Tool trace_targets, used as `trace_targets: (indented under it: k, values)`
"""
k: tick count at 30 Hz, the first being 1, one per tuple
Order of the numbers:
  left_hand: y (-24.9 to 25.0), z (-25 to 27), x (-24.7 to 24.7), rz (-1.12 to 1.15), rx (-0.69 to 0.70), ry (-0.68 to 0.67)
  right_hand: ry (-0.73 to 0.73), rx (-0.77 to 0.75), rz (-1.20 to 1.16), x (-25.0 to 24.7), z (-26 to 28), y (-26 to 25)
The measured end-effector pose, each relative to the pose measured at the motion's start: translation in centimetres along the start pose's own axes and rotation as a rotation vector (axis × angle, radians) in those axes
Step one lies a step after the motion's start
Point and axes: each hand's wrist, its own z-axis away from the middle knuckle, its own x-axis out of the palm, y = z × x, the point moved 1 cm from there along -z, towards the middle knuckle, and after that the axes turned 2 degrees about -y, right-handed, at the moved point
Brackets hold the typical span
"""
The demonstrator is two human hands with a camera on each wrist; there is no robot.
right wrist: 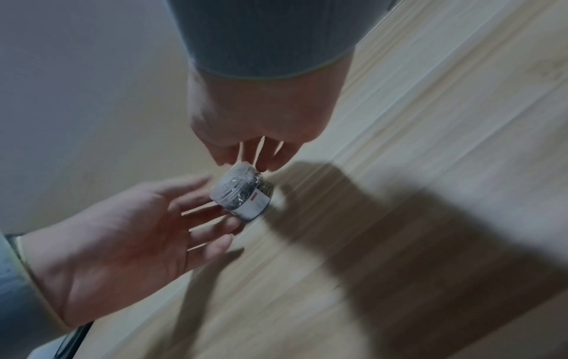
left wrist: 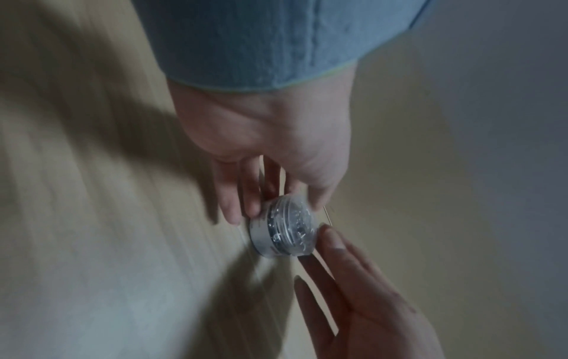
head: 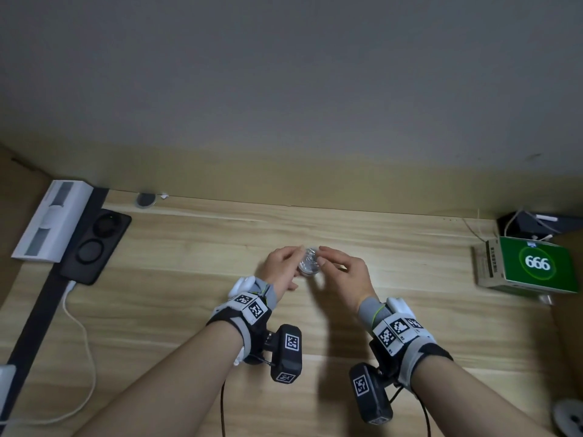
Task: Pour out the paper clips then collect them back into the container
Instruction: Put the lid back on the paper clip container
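Pouring had not begun: the left hand [head: 280, 268] clamped its fingers round the container [head: 308, 264] above the middle of the counter [head: 189, 247], nearer its back edge. The right hand [head: 350, 272] fingers seemingly pinched the lid [right wrist: 234, 179]. The next move probably called for twisting it off.

Clear glossy plastic container [left wrist: 282, 233]; matt wood-grain desk [head: 220, 241].

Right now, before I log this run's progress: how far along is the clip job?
Done: nothing yet; no clips show on the desk. In hand: the left hand grips the container, packed with clips, above the desk, while the right hand pinches its lid, which looks closed, probably to open it. Left: open it, pour the clips out, gather them back in.
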Motion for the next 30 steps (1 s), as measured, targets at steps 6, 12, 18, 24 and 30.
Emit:
trace_targets:
  k: [6, 12, 18, 24, 30]
  values:
    - [-1.1, -0.1, -0.2, -0.043, 0.076, 0.002, 0.052, 0.052, -0.028, 0.7, -0.7, 0.8]
    - [-1.3, -0.7, 0.2, -0.111, 0.085, 0.056, 0.006, 0.109, -0.079, 1.2, -1.2, 1.1]
    - [-1.5, -0.7, 0.3, -0.110, 0.120, 0.084, -0.050, 0.138, -0.138, 1.6, -1.3, 1.0]
    - [-1.0, -0.6, 0.3, -0.172, 0.136, 0.095, -0.067, 0.146, -0.120, 1.5, -1.1, 0.8]
    - [-1.5, -0.2, -0.3, -0.156, 0.139, -0.025, -0.096, 0.149, -0.129, 0.8, 0.1, 1.0]
